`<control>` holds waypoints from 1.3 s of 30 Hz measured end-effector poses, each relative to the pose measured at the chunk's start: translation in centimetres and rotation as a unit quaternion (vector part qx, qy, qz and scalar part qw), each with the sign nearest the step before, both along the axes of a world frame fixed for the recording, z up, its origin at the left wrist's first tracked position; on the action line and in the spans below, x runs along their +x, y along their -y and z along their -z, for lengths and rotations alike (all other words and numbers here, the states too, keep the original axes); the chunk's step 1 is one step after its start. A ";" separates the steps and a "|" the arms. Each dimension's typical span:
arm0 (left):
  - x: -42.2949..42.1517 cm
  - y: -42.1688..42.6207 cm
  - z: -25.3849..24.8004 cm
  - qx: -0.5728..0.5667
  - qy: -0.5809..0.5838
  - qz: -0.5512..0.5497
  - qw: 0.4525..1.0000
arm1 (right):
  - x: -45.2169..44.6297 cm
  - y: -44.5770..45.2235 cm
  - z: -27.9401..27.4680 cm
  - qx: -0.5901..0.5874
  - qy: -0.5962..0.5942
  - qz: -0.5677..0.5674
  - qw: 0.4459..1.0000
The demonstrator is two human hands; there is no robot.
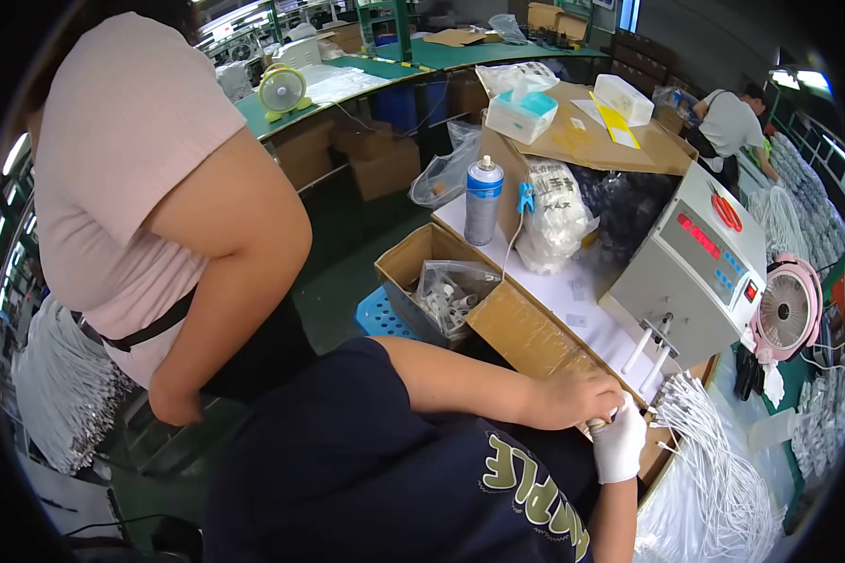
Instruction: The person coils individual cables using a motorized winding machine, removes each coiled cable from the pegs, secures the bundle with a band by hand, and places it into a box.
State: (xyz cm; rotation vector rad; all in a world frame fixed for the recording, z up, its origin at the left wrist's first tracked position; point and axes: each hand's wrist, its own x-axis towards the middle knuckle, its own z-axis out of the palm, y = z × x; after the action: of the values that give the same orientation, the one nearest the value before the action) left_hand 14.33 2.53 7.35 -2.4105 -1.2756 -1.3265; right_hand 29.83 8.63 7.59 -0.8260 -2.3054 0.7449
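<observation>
My left hand (573,399) is bare, its fingers bent and closed against my right hand (620,443), which wears a white glove. The two hands meet in front of my chest, at the edge of the worktable. My right fingers are curled too. Whatever lies between the fingers is hidden or too small to make out. Just beyond my hands, a bundle of white cables (714,450) spreads over the table edge. A grey machine (690,253) with a red digital display stands past them, two white rods sticking out of its front.
Left of my hands stands an open cardboard box (526,328) with a bag of small white parts (453,291). A spray can (483,202), a wrapped white bundle (552,211) and a pink fan (785,310) stand around the machine. A person in pink (141,141) stands close on my left.
</observation>
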 end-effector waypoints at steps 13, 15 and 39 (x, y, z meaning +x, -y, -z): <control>-0.1 1.5 -0.6 -0.337 0.354 -0.007 0.873 | 1.0 0.7 -3.3 0.083 0.095 -0.013 0.992; 0.1 1.3 0.3 -0.414 0.458 0.059 0.785 | 1.0 1.0 -2.0 0.084 -0.045 -0.007 0.995; -13.8 -2.0 8.9 -0.101 0.003 -0.254 0.962 | 5.4 -6.4 -2.4 0.008 -0.105 0.278 0.955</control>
State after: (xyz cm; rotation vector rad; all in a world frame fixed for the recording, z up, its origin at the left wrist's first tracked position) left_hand 0.56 4.57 -1.57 -1.9742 -1.9423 -1.0949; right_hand 35.23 15.04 10.03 -1.2491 -1.7597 0.5260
